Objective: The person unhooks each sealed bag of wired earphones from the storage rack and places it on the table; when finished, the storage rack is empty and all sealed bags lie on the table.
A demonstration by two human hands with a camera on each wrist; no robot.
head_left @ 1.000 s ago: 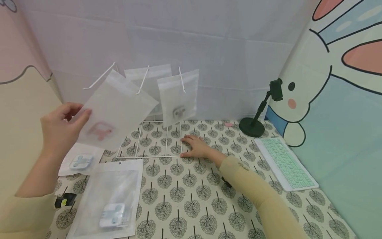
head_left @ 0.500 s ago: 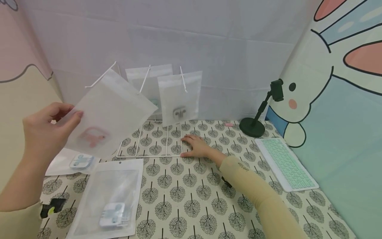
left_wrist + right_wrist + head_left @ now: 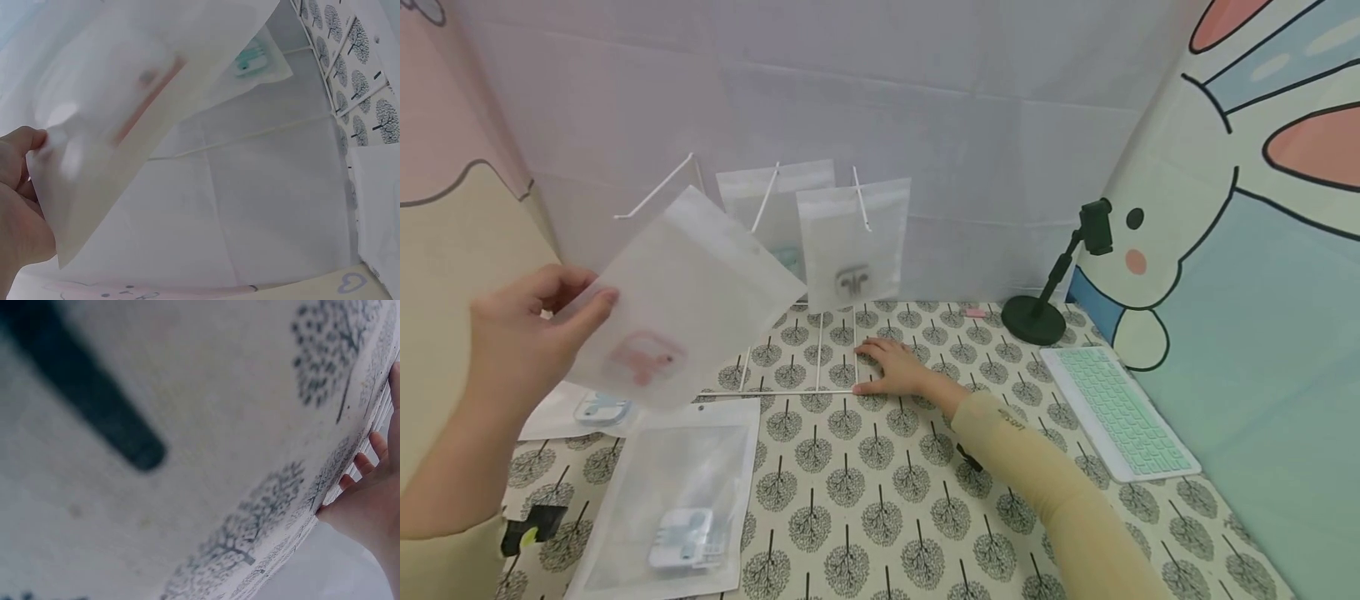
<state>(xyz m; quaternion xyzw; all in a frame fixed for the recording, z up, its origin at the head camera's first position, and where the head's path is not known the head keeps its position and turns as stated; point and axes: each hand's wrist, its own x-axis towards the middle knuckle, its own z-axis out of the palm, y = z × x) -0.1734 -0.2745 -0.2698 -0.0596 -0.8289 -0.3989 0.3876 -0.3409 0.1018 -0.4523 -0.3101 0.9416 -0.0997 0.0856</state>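
My left hand [image 3: 538,325] pinches the left edge of a frosted zip bag [image 3: 700,267] between thumb and fingers. A reddish-pink earphone set [image 3: 643,357] shows through the bag, which tilts in front of the white wire display rack [image 3: 820,350]. In the left wrist view the raised bag [image 3: 112,81] fills the upper left. My right hand [image 3: 891,368] rests on the table with fingers spread at the rack's right base wire. From the right wrist, that hand [image 3: 369,500] appears low against the tree-print cloth.
Two frosted bags hang from the rack's hooks, the nearer bag [image 3: 850,242] holding dark earphones. Another bag [image 3: 692,467] with boxed earphones lies at the front left, and one more behind it. A black phone stand [image 3: 1033,319] and green keyboard [image 3: 1120,408] stand right.
My left hand first drew the bag left, then shifted slightly back right. The bag's top corner has dropped below the leftmost hook. The right hand stays in place.
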